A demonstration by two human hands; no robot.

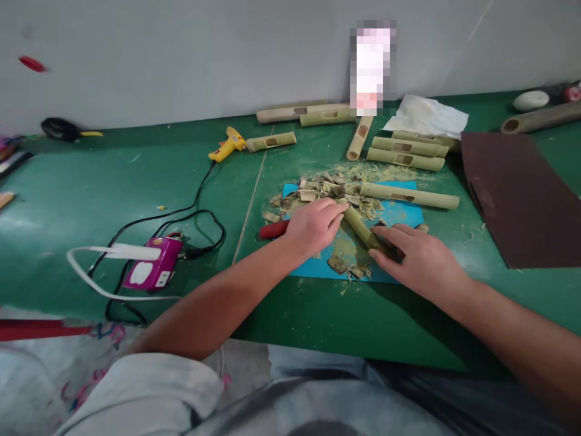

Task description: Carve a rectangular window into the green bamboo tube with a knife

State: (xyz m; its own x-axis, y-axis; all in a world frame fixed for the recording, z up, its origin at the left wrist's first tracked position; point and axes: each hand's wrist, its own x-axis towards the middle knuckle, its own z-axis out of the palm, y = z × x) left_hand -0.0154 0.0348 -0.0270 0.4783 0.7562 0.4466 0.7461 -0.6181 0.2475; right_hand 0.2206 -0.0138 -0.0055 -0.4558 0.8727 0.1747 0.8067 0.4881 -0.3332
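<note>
A green bamboo tube [358, 226] lies slantwise over a blue mat [402, 213] strewn with shavings. My left hand [315, 224] is closed at its far end, fingertips on the rim. At the near end my right hand [420, 257] grips the tube between thumb and fingers, hiding part of it. Just behind the tube rests another bamboo tube [411, 195] with a cut-out slot. Bamboo chips [313, 189] are heaped beyond my left hand. A red handle [273, 229] pokes out by my left wrist; the rest of that tool is hidden.
Several slotted bamboo tubes [405, 158] lie toward the wall, with a white tissue [426, 115] behind. A yellow glue gun [228, 145] and its cord lie left, near a purple power adapter [154, 263]. Brown sandpaper-like sheets [521, 200] cover the right side of the green table [290, 321].
</note>
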